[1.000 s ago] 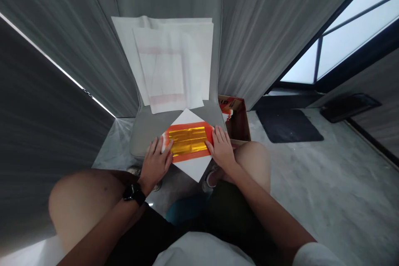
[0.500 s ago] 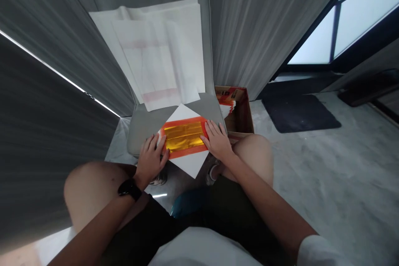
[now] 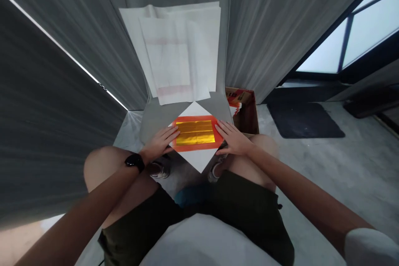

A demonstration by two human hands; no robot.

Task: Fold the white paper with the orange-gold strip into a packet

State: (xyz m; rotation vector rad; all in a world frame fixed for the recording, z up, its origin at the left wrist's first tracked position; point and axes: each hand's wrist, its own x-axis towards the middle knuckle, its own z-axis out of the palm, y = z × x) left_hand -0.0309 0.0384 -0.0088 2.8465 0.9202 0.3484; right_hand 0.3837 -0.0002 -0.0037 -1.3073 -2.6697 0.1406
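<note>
Our left hand (image 3: 159, 143), its grip open and flat, rests on the left edge of an orange-bordered gold foil sheet (image 3: 195, 133), which lies on a white paper square (image 3: 197, 158) set corner-on atop a gray chair seat (image 3: 152, 126), while our right hand (image 3: 233, 141), equally open, presses the right edge, a cardboard box (image 3: 246, 110) beyond it.
</note>
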